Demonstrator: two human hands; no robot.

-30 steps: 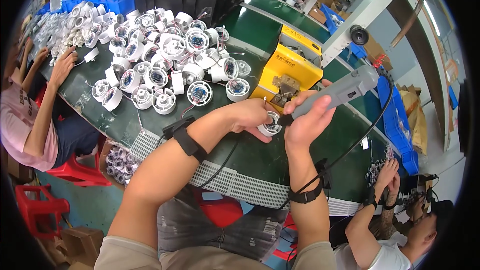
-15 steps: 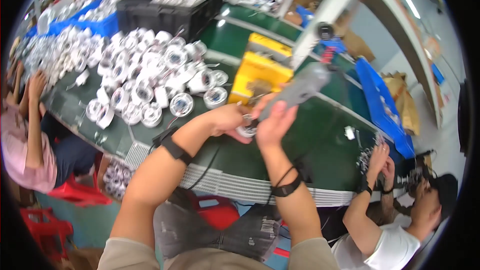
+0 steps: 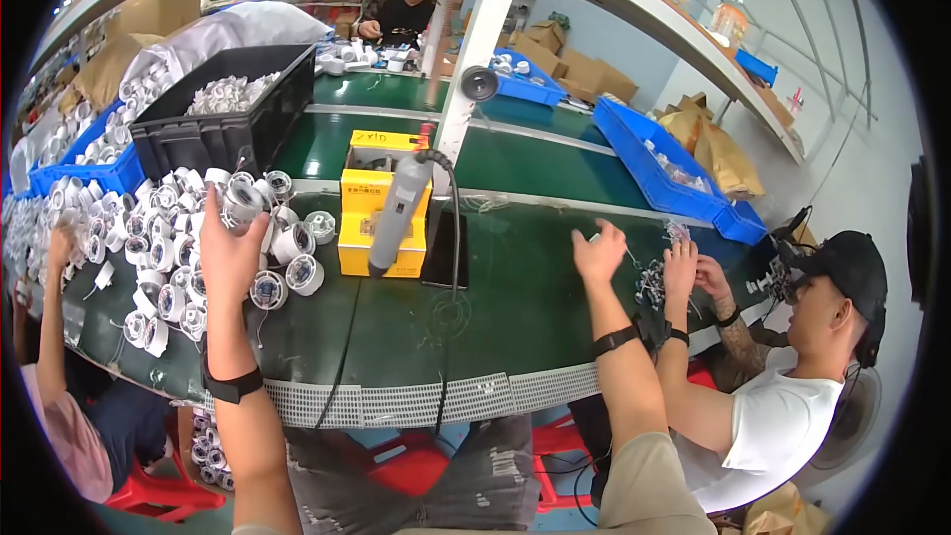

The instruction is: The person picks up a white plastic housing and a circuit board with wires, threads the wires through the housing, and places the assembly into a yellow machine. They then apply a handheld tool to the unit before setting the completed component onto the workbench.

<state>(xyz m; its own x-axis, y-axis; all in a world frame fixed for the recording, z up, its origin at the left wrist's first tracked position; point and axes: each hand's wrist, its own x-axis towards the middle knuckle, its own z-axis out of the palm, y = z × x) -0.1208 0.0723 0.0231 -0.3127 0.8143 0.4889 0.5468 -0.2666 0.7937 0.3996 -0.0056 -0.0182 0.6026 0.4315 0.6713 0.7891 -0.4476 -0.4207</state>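
Note:
My left hand (image 3: 230, 243) is over the heap at the left. Its thumb and fingers curve round a white round housing (image 3: 244, 200) with a clear face. My right hand (image 3: 601, 256) is above the green table further right, fingers bent together on a small white piece (image 3: 595, 236) that they mostly hide. Between my hands a grey electric screwdriver (image 3: 400, 208) hangs nose down on its cord, in front of a yellow box (image 3: 365, 196). Many more white housings (image 3: 170, 302) lie piled round my left hand.
A black crate (image 3: 213, 139) of white parts stands behind the heap, with blue trays (image 3: 654, 154) at the far right. A flat dark device (image 3: 448, 263) lies by the yellow box. Co-workers sit on both sides; the right one's hands (image 3: 684, 267) handle small parts near mine.
My hands have parted, left to the heap and right toward the small white piece. The screwdriver, earlier in my right hand, now hangs free. The view has turned and risen.

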